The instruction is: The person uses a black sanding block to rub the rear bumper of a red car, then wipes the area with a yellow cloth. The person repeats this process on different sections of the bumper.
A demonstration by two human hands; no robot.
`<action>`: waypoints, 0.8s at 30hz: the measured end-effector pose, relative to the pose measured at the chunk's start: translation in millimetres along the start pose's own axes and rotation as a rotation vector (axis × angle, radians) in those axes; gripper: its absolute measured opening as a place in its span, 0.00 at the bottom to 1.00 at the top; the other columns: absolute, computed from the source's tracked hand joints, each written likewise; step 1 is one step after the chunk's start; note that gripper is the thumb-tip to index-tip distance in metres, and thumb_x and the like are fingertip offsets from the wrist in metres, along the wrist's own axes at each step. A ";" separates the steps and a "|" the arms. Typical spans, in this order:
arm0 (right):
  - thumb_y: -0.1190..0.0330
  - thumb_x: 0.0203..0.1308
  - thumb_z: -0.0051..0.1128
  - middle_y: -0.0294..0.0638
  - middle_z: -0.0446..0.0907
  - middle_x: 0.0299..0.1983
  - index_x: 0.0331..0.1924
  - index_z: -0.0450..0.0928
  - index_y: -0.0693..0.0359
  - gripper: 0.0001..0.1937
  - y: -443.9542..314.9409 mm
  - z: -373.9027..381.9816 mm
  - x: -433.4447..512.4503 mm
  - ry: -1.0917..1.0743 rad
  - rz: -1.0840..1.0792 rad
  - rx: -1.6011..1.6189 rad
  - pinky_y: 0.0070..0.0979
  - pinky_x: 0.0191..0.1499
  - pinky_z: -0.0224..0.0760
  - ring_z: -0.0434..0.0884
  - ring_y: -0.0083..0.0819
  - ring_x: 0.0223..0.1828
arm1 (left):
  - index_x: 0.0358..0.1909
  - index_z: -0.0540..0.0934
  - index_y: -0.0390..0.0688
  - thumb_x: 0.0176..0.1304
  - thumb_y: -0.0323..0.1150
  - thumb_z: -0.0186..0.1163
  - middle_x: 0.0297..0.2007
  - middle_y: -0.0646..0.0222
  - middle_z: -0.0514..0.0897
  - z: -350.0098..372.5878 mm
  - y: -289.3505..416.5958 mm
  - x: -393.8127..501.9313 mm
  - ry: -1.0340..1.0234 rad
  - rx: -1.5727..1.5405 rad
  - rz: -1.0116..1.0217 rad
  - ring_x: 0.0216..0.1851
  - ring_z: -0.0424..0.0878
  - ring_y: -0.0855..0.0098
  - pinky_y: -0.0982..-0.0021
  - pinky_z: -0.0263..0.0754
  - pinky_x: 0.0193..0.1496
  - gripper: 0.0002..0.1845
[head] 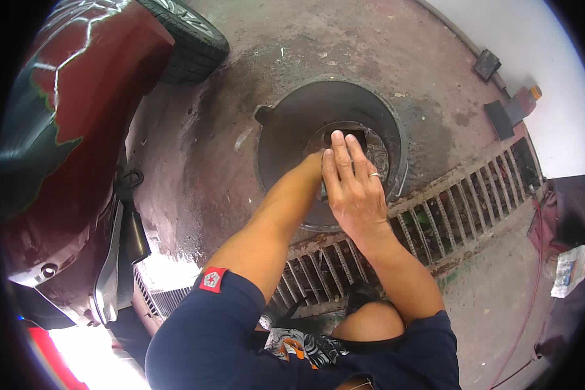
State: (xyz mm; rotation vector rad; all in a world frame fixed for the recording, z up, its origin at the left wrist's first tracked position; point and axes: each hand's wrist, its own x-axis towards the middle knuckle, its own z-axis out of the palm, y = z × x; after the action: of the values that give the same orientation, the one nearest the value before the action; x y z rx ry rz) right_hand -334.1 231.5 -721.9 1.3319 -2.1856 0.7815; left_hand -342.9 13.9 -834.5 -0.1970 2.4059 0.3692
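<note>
A dark round bucket point(287, 126) stands before me on the floor, with what looks like shallow water point(377, 151) at its bottom. My right hand point(354, 187) is over the bucket, back up, fingers stretched out and slightly apart, a ring on one. Beneath it, my left hand point(316, 158) reaches into the bucket and is mostly hidden. A flat black piece point(358, 138) shows past the right fingertips; a small dark edge appears beside the right palm. Whether my left hand grips this piece is hidden.
A dark red car body point(112, 83) with a grey-green patch is on the left, beside a tyre point(195, 48). A metal floor grate point(448, 224) crosses near the bucket. Along the white wall lie a dark block point(486, 65), a dark flat piece point(499, 120) and an orange-capped bottle point(521, 105).
</note>
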 end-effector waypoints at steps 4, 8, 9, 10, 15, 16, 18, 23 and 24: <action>0.76 0.62 0.61 0.55 0.79 0.70 0.62 0.82 0.67 0.22 -1.8 -2.7 -0.8 -0.149 0.056 0.001 0.36 0.55 0.86 0.82 0.49 0.68 | 0.53 0.85 0.40 0.55 0.38 0.72 0.42 0.51 0.92 22.2 -6.6 12.8 0.036 0.073 -0.021 0.45 0.92 0.51 0.54 0.84 0.47 0.24; 0.74 0.62 0.61 0.58 0.79 0.70 0.63 0.82 0.67 0.23 -3.2 -1.0 0.4 -0.129 0.087 -0.033 0.31 0.49 0.90 0.83 0.52 0.68 | 0.52 0.86 0.39 0.56 0.38 0.71 0.42 0.53 0.92 15.3 -0.6 -1.8 0.176 -0.013 0.000 0.44 0.92 0.52 0.55 0.85 0.46 0.22; 0.77 0.62 0.61 0.58 0.78 0.70 0.66 0.79 0.68 0.26 -4.2 -0.8 -0.3 -0.138 0.103 0.008 0.31 0.50 0.90 0.84 0.51 0.67 | 0.51 0.86 0.39 0.56 0.38 0.71 0.42 0.53 0.92 8.1 2.3 -11.4 0.252 -0.100 0.011 0.44 0.92 0.52 0.55 0.85 0.46 0.22; 0.78 0.63 0.61 0.59 0.78 0.70 0.69 0.76 0.69 0.27 -4.5 -1.3 -0.7 -0.131 0.152 0.104 0.32 0.50 0.90 0.85 0.49 0.65 | 0.51 0.86 0.39 0.56 0.38 0.71 0.42 0.53 0.92 -2.6 2.8 -25.6 0.304 -0.213 -0.003 0.44 0.92 0.53 0.56 0.85 0.46 0.22; 0.83 0.64 0.57 0.50 0.79 0.69 0.77 0.67 0.63 0.35 -9.1 -1.5 -4.1 -0.193 0.192 0.159 0.38 0.52 0.87 0.87 0.46 0.56 | 0.48 0.86 0.43 0.57 0.36 0.65 0.37 0.67 0.89 -51.9 -0.7 -146.7 0.480 -1.573 -0.172 0.33 0.88 0.68 0.64 0.86 0.39 0.17; 0.83 0.64 0.56 0.50 0.80 0.67 0.77 0.68 0.63 0.34 -9.6 -0.6 -1.9 -0.209 0.232 0.148 0.39 0.50 0.87 0.88 0.47 0.54 | 0.52 0.84 0.43 0.58 0.35 0.64 0.42 0.64 0.89 -56.3 2.7 -169.3 0.482 -1.804 -0.112 0.38 0.89 0.66 0.61 0.88 0.42 0.19; 0.82 0.66 0.57 0.49 0.81 0.64 0.75 0.69 0.63 0.32 -12.0 1.3 4.0 -0.325 0.323 0.132 0.41 0.49 0.87 0.89 0.48 0.51 | 0.56 0.81 0.43 0.59 0.35 0.63 0.47 0.62 0.88 -59.0 20.2 -203.6 0.486 -2.087 0.127 0.42 0.88 0.66 0.59 0.88 0.45 0.21; 0.68 0.70 0.68 0.42 0.83 0.57 0.69 0.72 0.65 0.27 -21.8 6.1 21.1 -0.665 0.829 0.750 0.31 0.42 0.85 0.90 0.38 0.37 | 0.61 0.78 0.42 0.56 0.32 0.66 0.53 0.58 0.86 -65.3 74.9 -227.7 0.773 -1.757 0.225 0.49 0.87 0.58 0.59 0.86 0.52 0.28; 0.63 0.71 0.69 0.38 0.83 0.55 0.66 0.76 0.62 0.24 -26.7 8.0 22.7 -0.656 0.993 1.099 0.28 0.42 0.83 0.89 0.32 0.43 | 0.62 0.79 0.40 0.53 0.30 0.69 0.52 0.57 0.87 -66.6 84.9 -228.3 0.856 -1.597 0.193 0.48 0.88 0.60 0.63 0.84 0.53 0.30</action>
State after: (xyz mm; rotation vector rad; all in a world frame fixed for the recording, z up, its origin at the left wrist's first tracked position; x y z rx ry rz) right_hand -320.4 201.8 -707.0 0.8005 -3.1123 2.4627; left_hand -231.8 83.2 -618.6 -0.9354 2.1757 2.6311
